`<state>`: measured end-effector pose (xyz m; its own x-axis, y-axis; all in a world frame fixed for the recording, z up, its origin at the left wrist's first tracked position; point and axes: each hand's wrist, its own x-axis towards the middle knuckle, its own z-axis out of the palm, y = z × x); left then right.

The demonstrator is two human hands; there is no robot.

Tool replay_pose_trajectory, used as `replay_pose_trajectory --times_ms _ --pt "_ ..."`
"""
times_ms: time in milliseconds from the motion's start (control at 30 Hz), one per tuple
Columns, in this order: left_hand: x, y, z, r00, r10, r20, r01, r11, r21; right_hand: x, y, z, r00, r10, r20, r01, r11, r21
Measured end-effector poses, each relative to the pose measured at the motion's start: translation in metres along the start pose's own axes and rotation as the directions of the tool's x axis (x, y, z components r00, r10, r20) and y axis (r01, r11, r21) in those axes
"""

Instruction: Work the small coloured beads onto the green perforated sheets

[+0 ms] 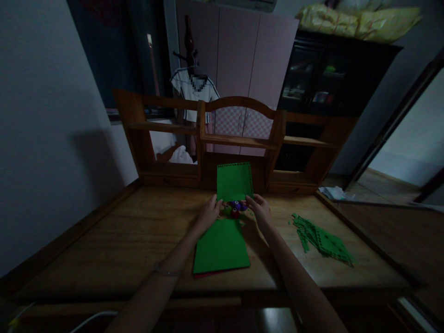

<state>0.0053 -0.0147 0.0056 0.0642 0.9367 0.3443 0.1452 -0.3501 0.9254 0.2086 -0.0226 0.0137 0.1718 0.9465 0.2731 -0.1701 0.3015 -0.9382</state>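
Observation:
Both my hands hold up a green sheet [235, 180] with a row of small holes along its top and right edges. My left hand [210, 210] pinches its lower left corner, and my right hand [259, 209] pinches the lower right one. Just below the sheet, small toys with round eyes stand on the desk: a purple one [236, 205], a green one [227, 210] and a red one [235, 213]. Nearer to me lies a stack of green sheets [222, 247], with a red edge showing underneath.
Punched green sheets and torn strips [322, 240] lie on the right of the wooden desk [138, 231]. A wooden shelf unit [239, 141] rises along the desk's back edge. White tissue [336, 193] lies beyond the right rim.

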Motion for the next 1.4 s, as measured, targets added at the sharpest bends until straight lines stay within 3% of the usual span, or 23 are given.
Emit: replay_pose_trajectory --times_ms 400,700,900,1133,1400 --pt "0.005 -0.015 -0.002 0.993 0.099 0.06 -0.107 0.982 0.157 0.001 0.002 -0.002 1.0 -0.014 -0.028 0.016 0.998 0.061" --pt "0.011 -0.021 -0.001 0.992 0.121 -0.025 -0.115 0.98 0.165 0.003 0.004 -0.005 0.997 0.012 -0.073 -0.006 0.997 0.082" --pt "0.012 -0.022 0.0 0.994 0.104 -0.036 -0.1 0.991 0.094 0.006 0.008 -0.008 0.997 0.021 -0.071 -0.013 0.993 0.117" --pt "0.011 -0.02 -0.001 0.985 0.168 -0.028 -0.155 0.954 0.258 0.005 0.01 -0.01 0.998 0.01 -0.067 -0.002 0.992 0.128" --pt "0.011 -0.015 -0.001 0.959 0.283 -0.008 -0.271 0.927 0.261 0.007 0.011 -0.01 0.997 0.017 -0.077 -0.007 0.992 0.129"
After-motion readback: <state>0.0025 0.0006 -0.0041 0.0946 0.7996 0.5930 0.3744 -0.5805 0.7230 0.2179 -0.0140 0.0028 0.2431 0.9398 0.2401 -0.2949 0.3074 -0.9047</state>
